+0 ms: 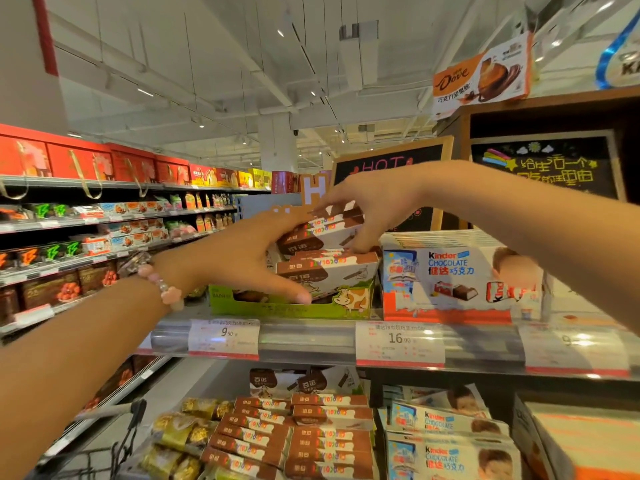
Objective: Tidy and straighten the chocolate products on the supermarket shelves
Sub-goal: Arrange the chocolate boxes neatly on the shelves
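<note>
Brown-and-white chocolate boxes are stacked in a green display tray on the upper shelf. My left hand, with a pink bead bracelet on the wrist, wraps around the left side of the stack, thumb low by the tray's front. My right hand reaches in from the right and pinches the top boxes, which sit tilted. Kinder Chocolate packs stand just right of the tray.
Price tags line the shelf rail. Below lie more brown boxes, gold-wrapped chocolates and Kinder packs. A Dove box sits on top right, above chalkboard signs. A trolley handle is at lower left; an aisle of shelves runs left.
</note>
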`<state>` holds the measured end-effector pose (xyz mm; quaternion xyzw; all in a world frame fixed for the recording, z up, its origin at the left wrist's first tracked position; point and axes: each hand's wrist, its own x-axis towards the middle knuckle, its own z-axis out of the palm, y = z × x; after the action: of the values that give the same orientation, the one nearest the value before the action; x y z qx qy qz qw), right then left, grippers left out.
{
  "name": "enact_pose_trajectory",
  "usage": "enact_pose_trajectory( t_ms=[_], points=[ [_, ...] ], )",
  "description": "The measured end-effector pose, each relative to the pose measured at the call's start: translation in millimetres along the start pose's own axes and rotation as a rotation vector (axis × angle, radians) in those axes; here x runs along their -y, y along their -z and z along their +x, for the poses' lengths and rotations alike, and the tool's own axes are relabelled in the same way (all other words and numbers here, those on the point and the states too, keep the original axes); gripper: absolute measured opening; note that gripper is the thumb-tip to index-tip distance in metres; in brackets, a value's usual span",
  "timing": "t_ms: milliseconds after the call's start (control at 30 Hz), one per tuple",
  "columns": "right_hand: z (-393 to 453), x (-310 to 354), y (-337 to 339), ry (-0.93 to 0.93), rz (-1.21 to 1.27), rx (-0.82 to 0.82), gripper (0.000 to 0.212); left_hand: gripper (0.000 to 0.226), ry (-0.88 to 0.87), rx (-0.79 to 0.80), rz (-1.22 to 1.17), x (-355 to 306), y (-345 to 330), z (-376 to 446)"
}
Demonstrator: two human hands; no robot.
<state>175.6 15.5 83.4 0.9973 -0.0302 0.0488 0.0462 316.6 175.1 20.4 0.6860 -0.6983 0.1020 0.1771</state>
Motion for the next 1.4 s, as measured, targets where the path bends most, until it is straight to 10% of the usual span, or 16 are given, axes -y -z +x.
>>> enact_pose_trajectory(
  t_ms=[333,500,933,1400],
  points=[
    [-10,-21,-9,-0.04,0.079,-0.282,0.063,0.08,0.127,-0.031,-0.121,14,6,24],
    [-20,-35,-14,-0.188,0.369,-0.017,0.086,0.079,0.142,0.006,-0.184,19,5,32],
    [-28,-48,-37,-0.171,0.418,-0.082,0.032,0.101,0.232,0.059,-0.273,26,3,44],
    [-4,-36,-42,-0.034,0.501,-0.379,0.035,0.08,0.196,0.096,-0.332,33,4,41]
  ],
)
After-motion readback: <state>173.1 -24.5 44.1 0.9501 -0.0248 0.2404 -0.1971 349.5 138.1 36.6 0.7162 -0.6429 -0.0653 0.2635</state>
